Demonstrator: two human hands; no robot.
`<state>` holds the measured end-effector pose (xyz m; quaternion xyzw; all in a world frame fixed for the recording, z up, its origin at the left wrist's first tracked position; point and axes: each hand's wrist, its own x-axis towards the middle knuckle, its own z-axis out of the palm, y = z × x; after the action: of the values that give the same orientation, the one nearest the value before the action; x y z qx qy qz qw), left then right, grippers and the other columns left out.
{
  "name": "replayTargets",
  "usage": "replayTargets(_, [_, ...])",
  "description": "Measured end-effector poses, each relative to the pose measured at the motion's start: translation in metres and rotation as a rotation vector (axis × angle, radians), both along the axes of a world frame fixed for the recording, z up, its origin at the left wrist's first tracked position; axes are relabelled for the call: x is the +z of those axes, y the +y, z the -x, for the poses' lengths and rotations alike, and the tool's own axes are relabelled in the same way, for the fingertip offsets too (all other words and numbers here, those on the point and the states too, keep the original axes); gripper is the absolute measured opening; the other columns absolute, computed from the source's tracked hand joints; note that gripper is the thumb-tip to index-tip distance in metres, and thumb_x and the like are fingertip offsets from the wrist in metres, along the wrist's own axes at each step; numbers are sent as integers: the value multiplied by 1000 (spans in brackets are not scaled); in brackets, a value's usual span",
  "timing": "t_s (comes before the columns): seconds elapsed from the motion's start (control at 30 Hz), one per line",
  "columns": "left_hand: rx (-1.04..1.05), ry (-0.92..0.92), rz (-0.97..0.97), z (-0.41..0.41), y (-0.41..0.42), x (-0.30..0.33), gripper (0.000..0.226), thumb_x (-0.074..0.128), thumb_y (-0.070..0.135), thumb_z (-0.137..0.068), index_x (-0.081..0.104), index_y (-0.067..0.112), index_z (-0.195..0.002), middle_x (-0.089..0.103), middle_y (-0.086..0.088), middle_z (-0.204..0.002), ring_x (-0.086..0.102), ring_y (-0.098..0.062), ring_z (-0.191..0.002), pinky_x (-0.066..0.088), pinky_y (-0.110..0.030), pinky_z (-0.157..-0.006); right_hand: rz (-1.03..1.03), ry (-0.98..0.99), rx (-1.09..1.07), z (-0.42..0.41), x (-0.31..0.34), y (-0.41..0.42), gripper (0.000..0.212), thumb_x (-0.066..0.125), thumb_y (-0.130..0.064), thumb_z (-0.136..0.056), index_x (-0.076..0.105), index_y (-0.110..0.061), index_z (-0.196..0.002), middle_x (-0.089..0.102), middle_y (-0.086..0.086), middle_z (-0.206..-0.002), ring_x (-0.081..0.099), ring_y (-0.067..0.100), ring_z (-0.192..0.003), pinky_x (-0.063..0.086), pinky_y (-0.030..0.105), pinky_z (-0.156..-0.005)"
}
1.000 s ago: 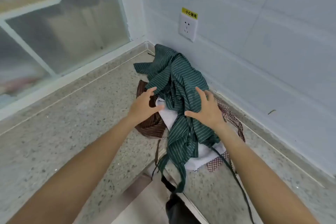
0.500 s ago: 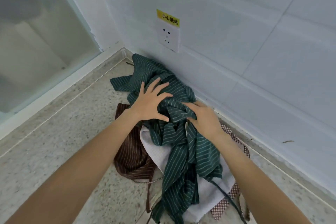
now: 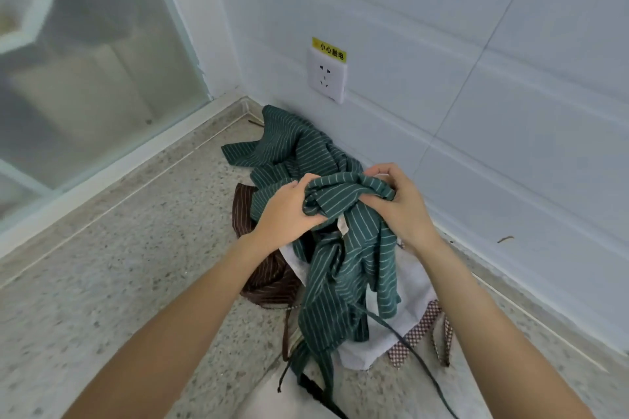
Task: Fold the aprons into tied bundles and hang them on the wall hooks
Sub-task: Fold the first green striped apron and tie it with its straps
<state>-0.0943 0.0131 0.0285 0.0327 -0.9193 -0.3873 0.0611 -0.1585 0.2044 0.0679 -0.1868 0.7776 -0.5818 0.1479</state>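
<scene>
Four aprons are lying in one heap on the speckled bench [image 3: 112, 282], pushed into the corner where the glass pane [image 3: 85, 61] is meeting the tiled wall [image 3: 476, 112]. The green striped apron [image 3: 343, 262] is sitting on top, with its upper part gathered up and its long ties trailing off the bottom edge of the picture. The left hand [image 3: 289, 211] and the right hand [image 3: 398, 204] are both clenching a bunched fold of it, close together just above the heap. Under it, a brown striped apron [image 3: 258, 269], a white apron [image 3: 408, 309] and a red checked apron [image 3: 425, 330] are showing only at their edges. One wall socket [image 3: 326, 78] is sitting above the heap, carrying one yellow label [image 3: 329, 50]
</scene>
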Motion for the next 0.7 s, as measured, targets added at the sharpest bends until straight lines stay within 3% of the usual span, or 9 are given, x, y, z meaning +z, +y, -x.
replayTargets(0.07, [46,28,-4,-22,-6,12,43,70,31,-82,51,21,-118,69,2,-93,64,-15,-83,51,-42,-75,-31,41,21,-15,12,3,31,70,-10,-80,55,-25,-103,62,-2,-95,60,13,-83,51,32,-78])
replayTargets(0.23, [48,132,37,-113,-24,53,33,66,23,-85,55,16,-116,69,-4,-96,65,-19,-83,52,-43,-74,-198,232,160,-81,40,-1,38,72,-20,-80,57,-26,-114,63,-9,-100,58,3,-87,44,14,-78])
replayTargets(0.33, [43,168,85,-182,-35,76,33,62,30,-85,56,17,-115,69,0,-96,64,-15,-80,53,-41,-71,-234,320,262,-132,55,-13,35,71,-24,-82,60,-24,-115,63,-9,-109,59,8,-100,46,24,-90])
replayTargets(0.43, [54,136,124,-258,-45,94,25,65,29,-87,54,23,-109,68,0,-95,64,-15,-80,53,-39,-73,-279,393,358,-189,69,-26,32,70,-29,-82,62,-22,-113,64,-9,-108,59,8,-98,46,26,-89])
replayTargets(0.5, [77,75,129,-303,-51,100,31,66,32,-85,54,26,-113,68,1,-102,64,-14,-86,52,-35,-77,-285,403,410,-220,74,-36,34,71,-34,-81,64,-22,-111,66,-7,-109,60,9,-99,46,28,-88])
replayTargets(0.57, [126,-10,145,-351,-57,106,40,68,40,-82,54,28,-117,66,5,-109,63,-12,-91,52,-32,-80,-291,413,468,-253,78,-48,38,72,-37,-79,64,-20,-113,63,-9,-112,57,7,-101,40,22,-83])
replayTargets(0.63, [186,-78,168,-391,-64,108,46,68,46,-79,53,27,-118,66,5,-111,63,-15,-92,52,-37,-82,-294,426,551,-281,81,-61,38,71,-33,-81,63,-17,-114,60,-10,-109,53,4,-98,34,14,-76])
replayTargets(0.7, [253,-141,199,-422,-71,108,54,66,50,-78,50,25,-124,64,2,-116,62,-21,-96,50,-39,-85,-296,433,641,-305,84,-74,32,70,-28,-83,63,-13,-111,62,-6,-105,55,7,-94,36,15,-73])
